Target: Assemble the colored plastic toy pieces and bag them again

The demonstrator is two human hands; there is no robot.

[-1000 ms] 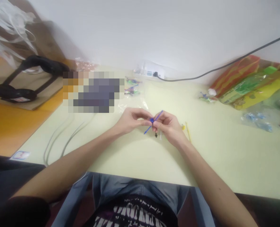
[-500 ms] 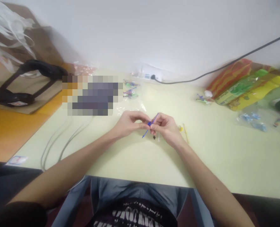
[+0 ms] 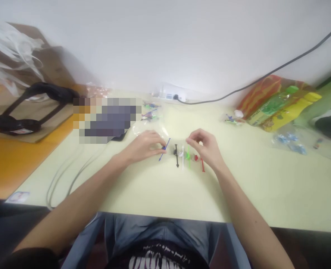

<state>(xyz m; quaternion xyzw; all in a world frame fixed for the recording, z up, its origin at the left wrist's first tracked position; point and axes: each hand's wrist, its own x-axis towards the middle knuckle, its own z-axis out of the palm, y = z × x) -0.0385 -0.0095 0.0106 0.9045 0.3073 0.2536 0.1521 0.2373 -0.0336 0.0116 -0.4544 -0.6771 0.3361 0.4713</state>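
A thin blue plastic piece (image 3: 168,142) is pinched in the fingertips of my left hand (image 3: 148,147), tilted over the table. To its right, a row of small pieces lies on the pale table: a black one (image 3: 177,160), a white one (image 3: 182,158), a green one (image 3: 188,155) and a red one (image 3: 203,166). My right hand (image 3: 206,147) hovers above the red piece, thumb and forefinger close together; whether something small is between them is hidden.
A pixelated dark device (image 3: 109,117) lies at the back left, with cables in front. Bagged coloured pieces (image 3: 151,112) lie behind my hands. Bottles (image 3: 274,104) and a bag of blue pieces (image 3: 290,142) are at the right. A black frame (image 3: 32,108) rests on cardboard.
My hands have moved apart. The blue piece went left with my left hand, and my right hand let go of it. The row of pieces between them now shows.
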